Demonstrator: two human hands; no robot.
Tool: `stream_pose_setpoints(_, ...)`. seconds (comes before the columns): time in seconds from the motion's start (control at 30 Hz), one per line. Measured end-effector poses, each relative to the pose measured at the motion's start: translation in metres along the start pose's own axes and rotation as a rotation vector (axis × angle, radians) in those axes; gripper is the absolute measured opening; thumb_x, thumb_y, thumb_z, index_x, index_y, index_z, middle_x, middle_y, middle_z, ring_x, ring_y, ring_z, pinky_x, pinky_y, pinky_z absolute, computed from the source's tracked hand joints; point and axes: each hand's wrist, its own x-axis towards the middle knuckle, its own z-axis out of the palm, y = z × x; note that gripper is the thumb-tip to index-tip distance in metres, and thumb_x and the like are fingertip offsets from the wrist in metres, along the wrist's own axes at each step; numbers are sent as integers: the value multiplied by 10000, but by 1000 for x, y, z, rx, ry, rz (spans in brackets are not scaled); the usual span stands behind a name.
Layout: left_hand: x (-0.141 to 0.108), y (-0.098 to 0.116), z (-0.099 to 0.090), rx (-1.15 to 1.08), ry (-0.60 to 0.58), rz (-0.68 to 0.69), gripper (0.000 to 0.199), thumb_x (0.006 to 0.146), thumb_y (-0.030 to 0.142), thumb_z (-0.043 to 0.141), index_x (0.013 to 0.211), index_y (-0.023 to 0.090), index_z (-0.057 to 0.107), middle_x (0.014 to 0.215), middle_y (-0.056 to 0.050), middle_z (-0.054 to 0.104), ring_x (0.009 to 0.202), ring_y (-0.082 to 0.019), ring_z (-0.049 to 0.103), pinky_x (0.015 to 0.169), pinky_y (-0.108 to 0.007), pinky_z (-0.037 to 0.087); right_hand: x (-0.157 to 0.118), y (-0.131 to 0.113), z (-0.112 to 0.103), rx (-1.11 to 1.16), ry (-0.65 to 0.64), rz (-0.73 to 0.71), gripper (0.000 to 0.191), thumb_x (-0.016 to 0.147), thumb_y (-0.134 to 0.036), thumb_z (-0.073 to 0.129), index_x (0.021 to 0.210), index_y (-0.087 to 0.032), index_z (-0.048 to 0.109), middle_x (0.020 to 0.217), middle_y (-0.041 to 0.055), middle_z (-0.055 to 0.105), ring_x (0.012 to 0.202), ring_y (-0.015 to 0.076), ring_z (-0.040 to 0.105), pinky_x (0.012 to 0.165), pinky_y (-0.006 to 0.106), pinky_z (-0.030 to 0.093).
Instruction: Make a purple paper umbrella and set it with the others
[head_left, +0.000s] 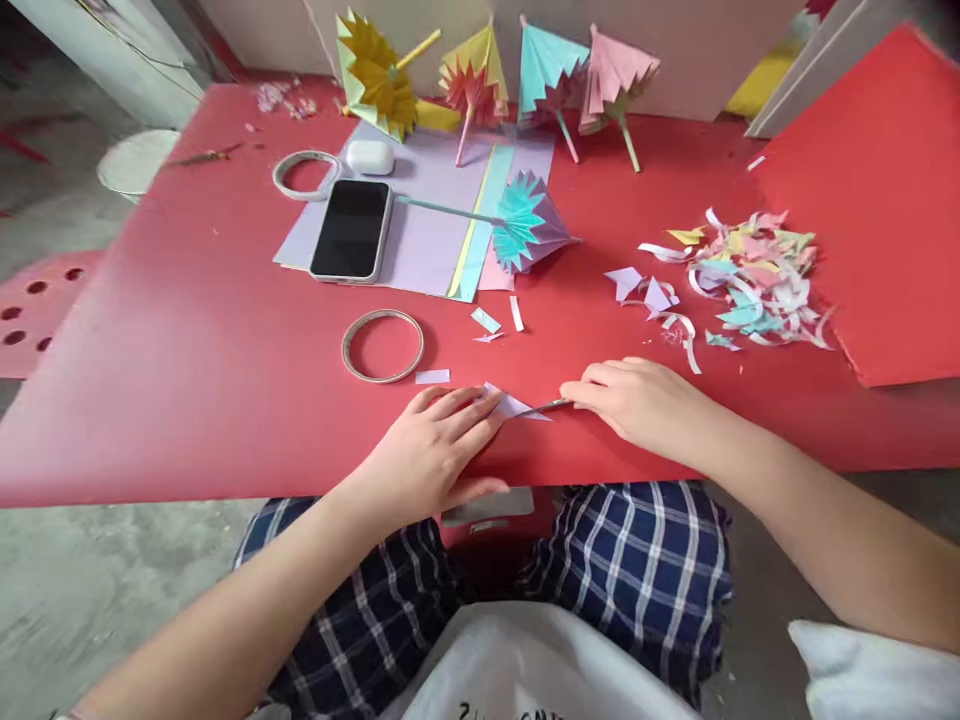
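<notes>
My left hand [441, 445] lies flat near the table's front edge, its fingertips pressing on a small folded piece of lilac paper [508, 404]. In my right hand [636, 405] is a thin pointed craft knife [553, 405], pinched between thumb and fingers. Its tip lies on the lilac paper, pointing left; most of the handle is hidden in the hand. Just beyond my left hand lie a small lilac strip [433, 377] and a roll of tape [382, 346]. Small cut pieces, one of them a pale blue scrap [486, 320], are scattered behind the paper.
On the red table [247, 400], a phone [351, 230] rests on coloured sheets [427, 250] beside a finished paper umbrella [529, 222]. Several more paper umbrellas [551, 75] lean against the wall. Paper scraps [757, 275] are heaped right, next to a red board [885, 220].
</notes>
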Motion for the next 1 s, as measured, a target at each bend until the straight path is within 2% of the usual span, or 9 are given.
stream_pose_setpoints(0.27,12,2,-2,39,14,-25,548,884,506,358,1283,140,445,1228,-95,551,1065,-270,476,858,-439,339,0,-1,2,-16,-6,-2,306,885,-138,352,1083,-266,548,851,28,579,684,126,469,581,259,244)
stream_pose_setpoints(0.63,11,8,2,95,32,-35,581,881,529,341,1296,131,427,1245,-100,531,1098,-282,448,861,-451,326,0,2,4,-34,3,-14,284,889,-161,366,1076,-275,548,827,18,577,636,116,455,566,257,244)
stream_pose_setpoints(1.0,10,8,3,88,25,-49,566,883,515,349,1297,137,425,1264,-96,517,1106,-283,441,867,-455,329,-6,12,8,-25,24,-33,268,898,-164,371,1067,-268,551,833,19,590,677,121,506,576,247,272)
